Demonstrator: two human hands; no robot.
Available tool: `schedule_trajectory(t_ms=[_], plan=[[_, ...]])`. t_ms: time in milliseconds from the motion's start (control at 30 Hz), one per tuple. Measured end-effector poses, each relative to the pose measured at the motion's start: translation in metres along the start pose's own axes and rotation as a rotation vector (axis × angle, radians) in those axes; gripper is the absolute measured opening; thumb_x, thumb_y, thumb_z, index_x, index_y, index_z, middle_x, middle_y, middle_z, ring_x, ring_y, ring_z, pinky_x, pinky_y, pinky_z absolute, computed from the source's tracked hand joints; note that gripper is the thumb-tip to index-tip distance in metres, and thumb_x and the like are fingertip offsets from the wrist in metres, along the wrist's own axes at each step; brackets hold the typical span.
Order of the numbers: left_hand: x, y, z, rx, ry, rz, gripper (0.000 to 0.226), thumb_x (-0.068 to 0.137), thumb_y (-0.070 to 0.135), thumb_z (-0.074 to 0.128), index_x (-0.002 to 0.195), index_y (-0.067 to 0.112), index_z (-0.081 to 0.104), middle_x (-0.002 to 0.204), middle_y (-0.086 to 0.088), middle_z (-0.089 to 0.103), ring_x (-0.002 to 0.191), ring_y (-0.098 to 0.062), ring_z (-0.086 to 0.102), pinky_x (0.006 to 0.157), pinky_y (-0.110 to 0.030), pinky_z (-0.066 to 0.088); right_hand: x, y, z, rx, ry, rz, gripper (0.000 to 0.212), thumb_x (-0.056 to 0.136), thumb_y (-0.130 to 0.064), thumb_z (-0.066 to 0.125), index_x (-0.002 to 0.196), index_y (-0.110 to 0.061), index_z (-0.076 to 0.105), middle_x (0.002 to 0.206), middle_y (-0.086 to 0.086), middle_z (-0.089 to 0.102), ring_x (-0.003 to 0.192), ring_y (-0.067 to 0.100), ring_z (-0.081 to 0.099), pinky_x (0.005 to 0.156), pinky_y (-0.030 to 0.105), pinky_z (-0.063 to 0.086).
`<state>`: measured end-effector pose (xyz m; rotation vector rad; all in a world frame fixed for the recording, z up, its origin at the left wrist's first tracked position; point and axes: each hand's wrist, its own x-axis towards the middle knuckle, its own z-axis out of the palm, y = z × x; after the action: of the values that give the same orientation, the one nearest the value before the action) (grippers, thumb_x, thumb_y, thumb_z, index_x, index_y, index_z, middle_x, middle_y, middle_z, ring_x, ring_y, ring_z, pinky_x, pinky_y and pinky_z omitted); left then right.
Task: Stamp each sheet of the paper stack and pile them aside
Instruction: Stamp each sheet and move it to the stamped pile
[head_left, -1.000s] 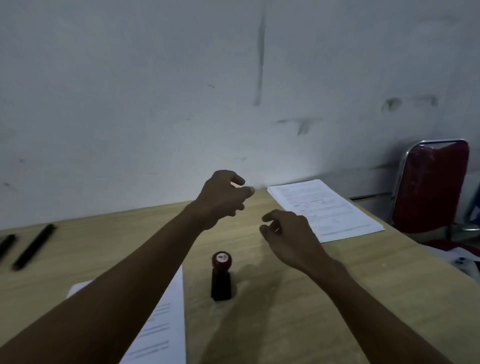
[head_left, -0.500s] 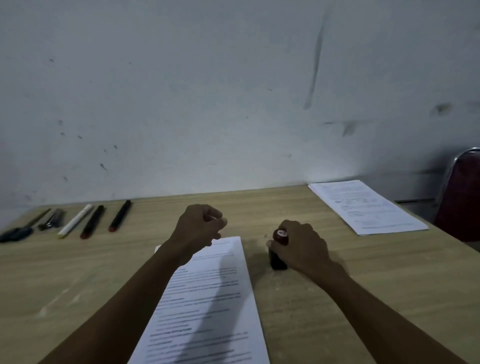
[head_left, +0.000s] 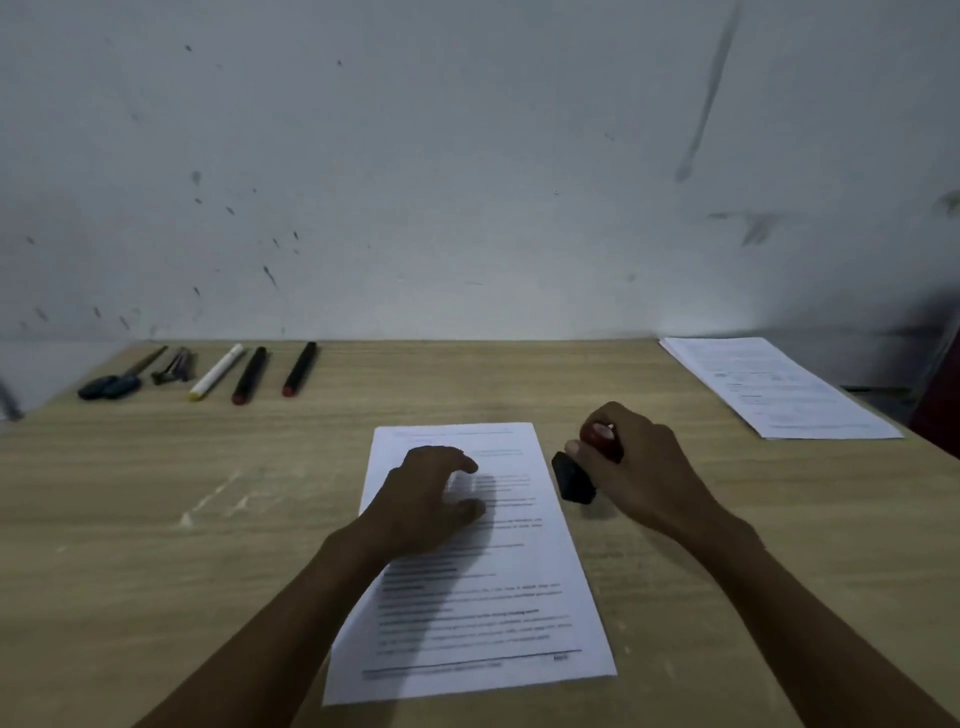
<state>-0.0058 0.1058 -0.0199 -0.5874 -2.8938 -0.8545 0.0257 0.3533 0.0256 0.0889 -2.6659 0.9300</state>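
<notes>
A stack of printed paper (head_left: 498, 597) lies on the wooden table (head_left: 182, 571) in front of me. My left hand (head_left: 426, 493) rests on the upper part of its top sheet, fingers loosely spread. My right hand (head_left: 634, 467) grips a stamp (head_left: 582, 470) with a red top and black body, tilted and lifted just right of the stack. A second pile of printed sheets (head_left: 779, 387) lies at the table's far right corner.
Several pens and markers (head_left: 249, 374) lie in a row at the far left by the wall, with a dark-handled tool (head_left: 111, 384) beside them. A red chair edge (head_left: 940, 410) shows at the far right. The white wall (head_left: 467, 182) closes the table's back edge.
My right hand has lifted and tilted the stamp it gripped half a second ago. My left hand opened and came down onto the top sheet. The view has swung left and down.
</notes>
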Motion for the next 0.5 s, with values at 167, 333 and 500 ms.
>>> schedule_trajectory(t_ms=[167, 333, 500], plan=[[-0.017, -0.010, 0.017, 0.023, 0.072, 0.105, 0.044, 0.087, 0.046, 0.062, 0.122, 0.020, 0.059, 0.137, 0.000, 0.054, 0.131, -0.021, 0.041, 0.111, -0.028, 0.026, -0.022, -0.016, 0.018, -0.116, -0.052, -0.048, 0.018, 0.090, -0.043, 0.060, 0.094, -0.029, 0.048, 0.084, -0.012, 0.062, 0.075, 0.012, 0.060, 0.063, 0.033, 0.050], [-0.020, -0.016, 0.025, 0.086, 0.056, 0.097, 0.049, 0.092, 0.052, 0.049, 0.134, 0.026, 0.049, 0.153, 0.004, 0.036, 0.145, -0.018, 0.023, 0.117, -0.039, 0.019, -0.034, -0.026, 0.031, -0.161, -0.046, -0.103, 0.015, 0.094, -0.037, 0.056, 0.095, -0.028, 0.045, 0.079, -0.014, 0.055, 0.073, 0.011, 0.055, 0.058, 0.031, 0.039], [-0.021, -0.019, 0.026, 0.116, 0.045, 0.098, 0.051, 0.094, 0.053, 0.046, 0.137, 0.027, 0.045, 0.155, 0.004, 0.032, 0.146, -0.018, 0.019, 0.117, -0.039, 0.017, -0.043, -0.030, 0.040, -0.190, -0.062, -0.114, 0.012, 0.096, -0.036, 0.052, 0.096, -0.027, 0.044, 0.086, -0.012, 0.057, 0.077, 0.011, 0.055, 0.063, 0.036, 0.047]])
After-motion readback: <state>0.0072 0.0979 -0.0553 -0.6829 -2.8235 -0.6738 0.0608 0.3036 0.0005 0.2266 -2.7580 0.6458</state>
